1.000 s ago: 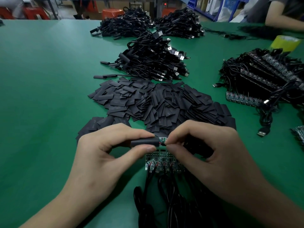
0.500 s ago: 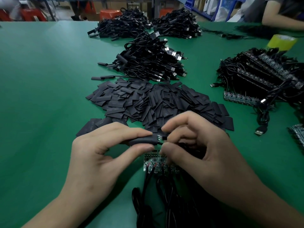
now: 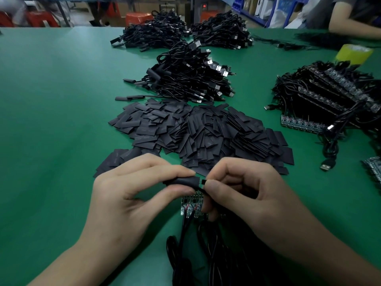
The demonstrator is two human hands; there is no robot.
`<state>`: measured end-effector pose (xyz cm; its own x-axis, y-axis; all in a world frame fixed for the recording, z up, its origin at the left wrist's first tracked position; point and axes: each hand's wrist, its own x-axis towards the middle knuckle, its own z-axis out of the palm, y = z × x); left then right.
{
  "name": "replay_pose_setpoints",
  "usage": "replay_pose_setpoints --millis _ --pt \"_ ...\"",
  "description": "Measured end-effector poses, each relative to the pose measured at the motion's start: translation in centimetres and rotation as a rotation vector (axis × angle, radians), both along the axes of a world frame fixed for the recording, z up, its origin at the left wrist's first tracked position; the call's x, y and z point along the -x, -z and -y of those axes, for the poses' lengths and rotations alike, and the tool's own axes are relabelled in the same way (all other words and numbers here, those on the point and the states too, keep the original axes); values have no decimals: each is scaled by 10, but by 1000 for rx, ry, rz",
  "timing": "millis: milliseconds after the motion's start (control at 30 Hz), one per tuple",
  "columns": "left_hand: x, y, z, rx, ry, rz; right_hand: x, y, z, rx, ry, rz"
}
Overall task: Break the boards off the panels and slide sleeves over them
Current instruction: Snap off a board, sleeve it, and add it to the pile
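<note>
Sleeve (image 3: 183,181) in left hand (image 3: 127,195), edge beside board (image 3: 203,181) seemingly pinched by right hand (image 3: 257,195).

The bench (image 3: 51,120) is covered in plain green. The heaped sleeves (image 3: 195,133) are matt black, as are the held sleeve (image 3: 183,181) and the board (image 3: 203,181) tip beside it. The cables (image 3: 185,79) are black, silver-plugged. The panel (image 3: 190,205) is crossed by red wires. The tape roll (image 3: 353,53) is yellow.

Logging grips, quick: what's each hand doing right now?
Left hand: pinches the black sleeve between thumb and forefinger.
Right hand: pinches a small dark piece at the sleeve's open end.
</note>
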<state>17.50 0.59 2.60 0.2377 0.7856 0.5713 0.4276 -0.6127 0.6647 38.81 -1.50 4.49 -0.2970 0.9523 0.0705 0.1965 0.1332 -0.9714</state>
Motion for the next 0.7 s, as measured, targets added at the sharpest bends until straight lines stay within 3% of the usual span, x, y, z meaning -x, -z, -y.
replay_pose_setpoints --millis 167,400,533,700 --pt "-4 0 -3 -43 -107 -23 3 1 2 -87 30 9" --pt "-13 4 6 47 -124 112 11 8 5 -541 262 380" --pt "-16 7 8 198 -19 231 10 12 6 -578 262 452" --pt "-14 8 3 261 54 191 16 13 6 -608 193 556"
